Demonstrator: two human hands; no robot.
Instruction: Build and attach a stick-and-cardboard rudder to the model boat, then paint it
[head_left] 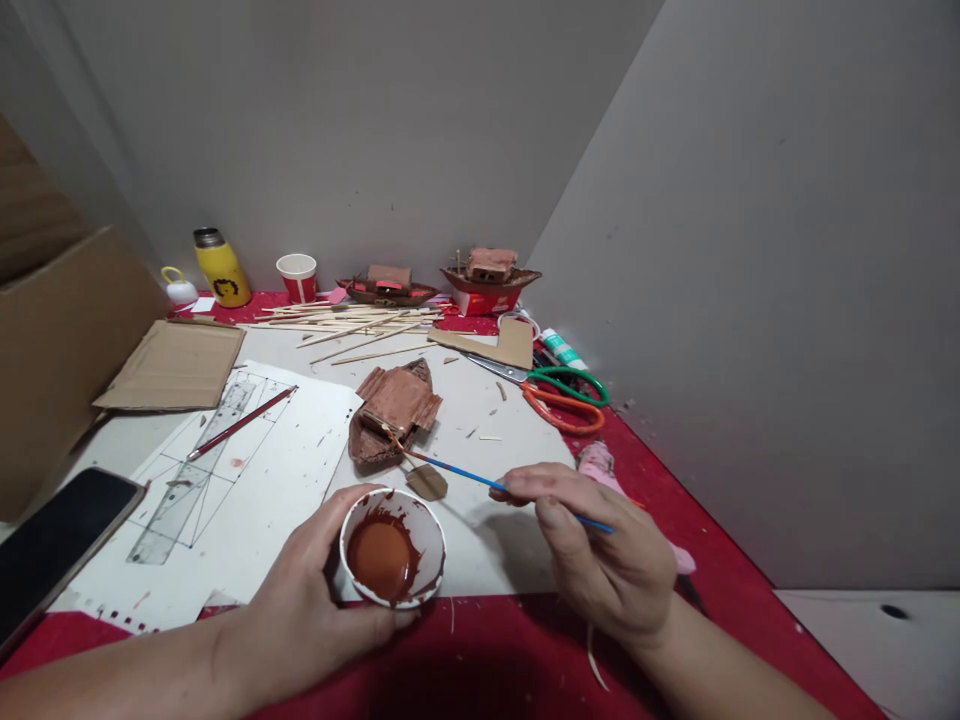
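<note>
My left hand (307, 600) is wrapped round a small white cup of brown paint (390, 548) that stands at the table's near edge. My right hand (600, 555) pinches a thin blue-handled paintbrush (465, 474). The brush tip touches a brown-painted cardboard boat model (394, 412) lying on white paper just beyond the cup. A small brown cardboard scrap (429, 483) lies beneath the brush shaft.
A ruler (191, 480) and a red brush (240, 423) lie on a drawing sheet at left, with a phone (56, 545) and cardboard box (52, 350) beyond. Scissors (559, 392), a glue tube (562, 348), wooden sticks (352, 325), two boat models (487, 272), a paper cup (298, 276) and a yellow bottle (220, 268) stand behind.
</note>
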